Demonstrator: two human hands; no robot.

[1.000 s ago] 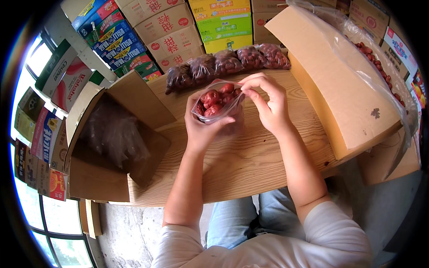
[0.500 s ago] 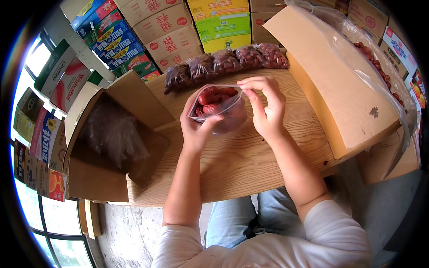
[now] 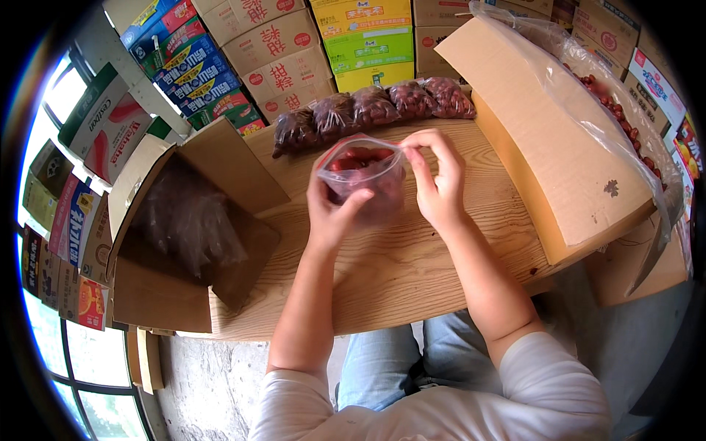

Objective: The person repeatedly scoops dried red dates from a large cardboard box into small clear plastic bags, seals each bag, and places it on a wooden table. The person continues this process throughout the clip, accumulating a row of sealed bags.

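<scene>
A clear zip bag [image 3: 379,198] of dried red dates [image 3: 360,158] hangs between my hands above the wooden table, its mouth gaping upward. My left hand [image 3: 331,209] wraps round the bag's left side, thumb across its front. With thumb and forefinger, my right hand [image 3: 438,180] pinches the right end of the bag's rim. Beyond them, several filled bags of dates [image 3: 375,106] lie in a row along the far side of the table [image 3: 397,275].
On the left an opened carton [image 3: 165,294] lies with clear plastic bags [image 3: 195,220] inside. At the right stands a large carton [image 3: 559,147], lined with plastic and holding loose dates [image 3: 625,125]. Stacked boxes [image 3: 276,51] line the back.
The dates have sunk lower in the bag, and its mouth has opened rounder. Both hands stay on the bag in nearly the same place.
</scene>
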